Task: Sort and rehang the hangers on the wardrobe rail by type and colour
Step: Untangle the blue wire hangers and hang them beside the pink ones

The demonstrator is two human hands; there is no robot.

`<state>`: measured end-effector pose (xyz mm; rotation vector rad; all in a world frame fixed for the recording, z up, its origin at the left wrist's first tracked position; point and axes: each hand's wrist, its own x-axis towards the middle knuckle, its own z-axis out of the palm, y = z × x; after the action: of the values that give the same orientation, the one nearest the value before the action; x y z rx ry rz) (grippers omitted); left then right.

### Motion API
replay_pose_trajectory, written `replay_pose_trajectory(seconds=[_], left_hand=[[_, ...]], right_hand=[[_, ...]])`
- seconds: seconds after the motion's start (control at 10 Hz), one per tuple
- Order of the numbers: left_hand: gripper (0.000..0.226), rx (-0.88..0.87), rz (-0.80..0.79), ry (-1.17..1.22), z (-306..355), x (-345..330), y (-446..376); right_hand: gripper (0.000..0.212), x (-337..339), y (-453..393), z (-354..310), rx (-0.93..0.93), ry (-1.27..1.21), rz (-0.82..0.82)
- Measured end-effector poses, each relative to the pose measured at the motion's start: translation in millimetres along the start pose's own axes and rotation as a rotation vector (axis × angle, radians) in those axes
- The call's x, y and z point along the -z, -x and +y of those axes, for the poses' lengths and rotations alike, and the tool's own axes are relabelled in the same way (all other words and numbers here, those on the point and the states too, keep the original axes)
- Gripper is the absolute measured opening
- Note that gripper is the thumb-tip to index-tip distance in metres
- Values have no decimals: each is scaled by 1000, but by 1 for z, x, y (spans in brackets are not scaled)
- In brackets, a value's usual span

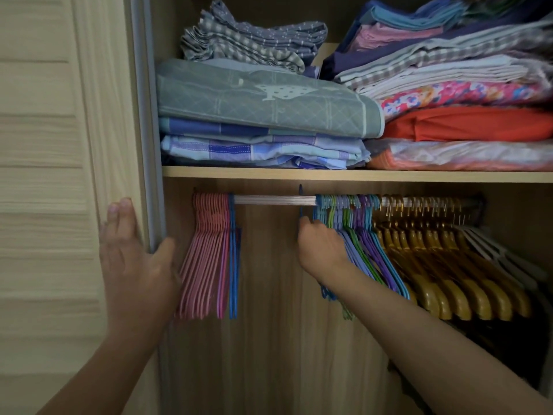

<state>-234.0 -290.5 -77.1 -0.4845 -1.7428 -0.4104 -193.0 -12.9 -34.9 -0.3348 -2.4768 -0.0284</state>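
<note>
A silver rail (pixel 273 200) runs under the shelf. At its left end hang several pink hangers (pixel 206 253) with a few blue hangers (pixel 233 265) beside them. Right of a bare stretch hangs a mixed bunch of blue, green and purple hangers (pixel 363 244), then several yellow wooden hangers (pixel 449 274) and white ones (pixel 502 253) at the far right. My right hand (pixel 321 250) grips a dark blue hanger (pixel 300 202) just left of the mixed bunch, its hook at the rail. My left hand (pixel 134 259) rests flat on the wardrobe door edge (pixel 154 175), thumb round it.
A wooden shelf (pixel 329 174) above the rail carries stacks of folded bedding and clothes (pixel 263 115). The slatted door (pixel 45 175) fills the left. The wardrobe's wooden back panel (pixel 269 324) shows below the rail.
</note>
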Motion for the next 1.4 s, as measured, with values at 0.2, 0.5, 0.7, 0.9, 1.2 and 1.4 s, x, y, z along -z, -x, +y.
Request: replay_pose_trajectory(seconds=[0.2, 0.5, 0.7, 0.9, 1.2, 1.4], left_hand=[[11, 19, -20, 25, 0, 2, 2], [65, 403, -14, 263, 26, 18, -5], [61, 410, -342, 304, 67, 45, 169], [65, 894, -1320, 597, 79, 27, 437], [26, 1211, -1600, 744, 87, 87, 375], [14, 1374, -1669, 821, 103, 91, 356]], right_hand=[[28, -29, 8, -12, -44, -169, -121], [27, -80, 163, 13, -405, -869, -312], [34, -106, 286, 50, -586, -938, -520], [23, -71, 314, 73, -510, -1170, -718], [17, -70, 336, 121, -784, -1305, -465], [38, -110, 344, 133, -814, -868, -532]])
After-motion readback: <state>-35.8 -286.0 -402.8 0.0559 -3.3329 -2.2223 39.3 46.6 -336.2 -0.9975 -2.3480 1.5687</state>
